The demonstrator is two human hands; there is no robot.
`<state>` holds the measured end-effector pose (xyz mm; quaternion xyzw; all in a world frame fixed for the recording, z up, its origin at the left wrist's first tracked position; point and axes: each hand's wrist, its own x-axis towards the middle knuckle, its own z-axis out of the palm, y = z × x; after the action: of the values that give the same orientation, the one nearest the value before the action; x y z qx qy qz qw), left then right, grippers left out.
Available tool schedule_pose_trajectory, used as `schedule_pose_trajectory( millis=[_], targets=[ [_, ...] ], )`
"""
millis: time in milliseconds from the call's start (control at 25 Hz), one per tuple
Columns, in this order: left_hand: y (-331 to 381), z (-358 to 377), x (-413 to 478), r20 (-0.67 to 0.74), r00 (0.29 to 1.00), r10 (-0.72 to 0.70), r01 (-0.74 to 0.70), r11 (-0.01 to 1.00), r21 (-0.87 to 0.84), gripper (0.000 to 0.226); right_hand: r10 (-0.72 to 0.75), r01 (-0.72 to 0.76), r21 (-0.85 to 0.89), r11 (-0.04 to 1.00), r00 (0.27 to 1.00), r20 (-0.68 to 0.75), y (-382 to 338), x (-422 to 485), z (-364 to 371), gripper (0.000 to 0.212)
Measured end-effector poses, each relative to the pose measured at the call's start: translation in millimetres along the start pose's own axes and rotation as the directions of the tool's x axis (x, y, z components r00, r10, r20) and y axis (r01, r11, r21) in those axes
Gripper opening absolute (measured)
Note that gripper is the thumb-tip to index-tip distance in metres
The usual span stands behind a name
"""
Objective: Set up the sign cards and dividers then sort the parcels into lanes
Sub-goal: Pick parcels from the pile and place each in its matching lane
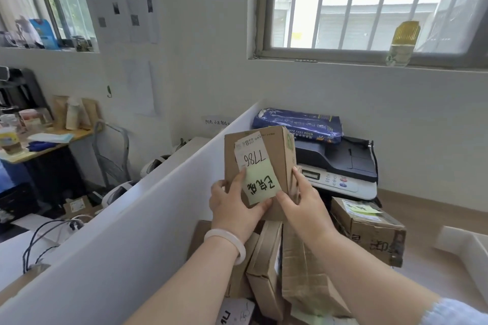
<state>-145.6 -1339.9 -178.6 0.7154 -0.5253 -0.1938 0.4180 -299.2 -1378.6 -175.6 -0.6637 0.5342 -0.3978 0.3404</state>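
The left grip (235, 206) and right grip (301, 203) clasp the parcel (274, 145) upright, long axis 12-to-6 o'clock, with the divider (132, 219) at 9 o'clock.

held box (274, 155) label (250, 158) — "7786"

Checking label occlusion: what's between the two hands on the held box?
Head view: a green handwritten sticky note on the cardboard box, between the left hand and right hand; both thumbs touch its edges.
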Motion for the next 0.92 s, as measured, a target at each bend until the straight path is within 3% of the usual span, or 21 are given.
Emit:
schedule_pose_trajectory(
  millis=[160, 360, 480, 600, 760, 920],
  targets=[
    [43.8, 6.2, -43.8, 0.009, 0.996, 0.090, -0.090, 0.996, 0.011, 0.082, 0.005, -0.003, 0.042, 0.999, 0.998, -0.067, 3.7, -34.8, -46.8, 0.082],
    [76.7, 18.3, -105.2, 0.129, 0.980, 0.149, -0.153, 0.988, 0.021, 0.086, -0.003, 0.006, 0.030, 1.000, 0.994, -0.113, 3.5, -87.1, -113.9, 0.082],
    [87.7, 14.2, -121.6, 0.161, 0.984, 0.080, -0.075, 0.996, -0.038, 0.104, -0.012, 0.013, 0.036, 0.999, 1.000, -0.026, 2.6, -111.9, -152.5, 0.064],
    [88.5, 6.9, -126.2, 0.160, 0.986, -0.049, 0.085, 0.971, -0.225, 0.119, 0.010, -0.010, -0.002, 1.000, 0.998, 0.061, 2.6, -138.6, -181.2, 0.052],
    [96.2, 11.4, -146.8, 0.153, 0.984, -0.091, 0.137, 0.935, -0.326, 0.091, 0.024, -0.025, 0.053, 0.998, 0.999, 0.029, 5.5, -162.9, -204.9, 0.046],
    [110.9, 18.0, -162.7, 0.070, 0.991, -0.117, 0.136, 0.887, -0.441, 0.080, 0.022, 0.004, 0.187, 0.982, 0.990, -0.136, 6.6, -177.7, -215.6, 0.065]
  ],
)
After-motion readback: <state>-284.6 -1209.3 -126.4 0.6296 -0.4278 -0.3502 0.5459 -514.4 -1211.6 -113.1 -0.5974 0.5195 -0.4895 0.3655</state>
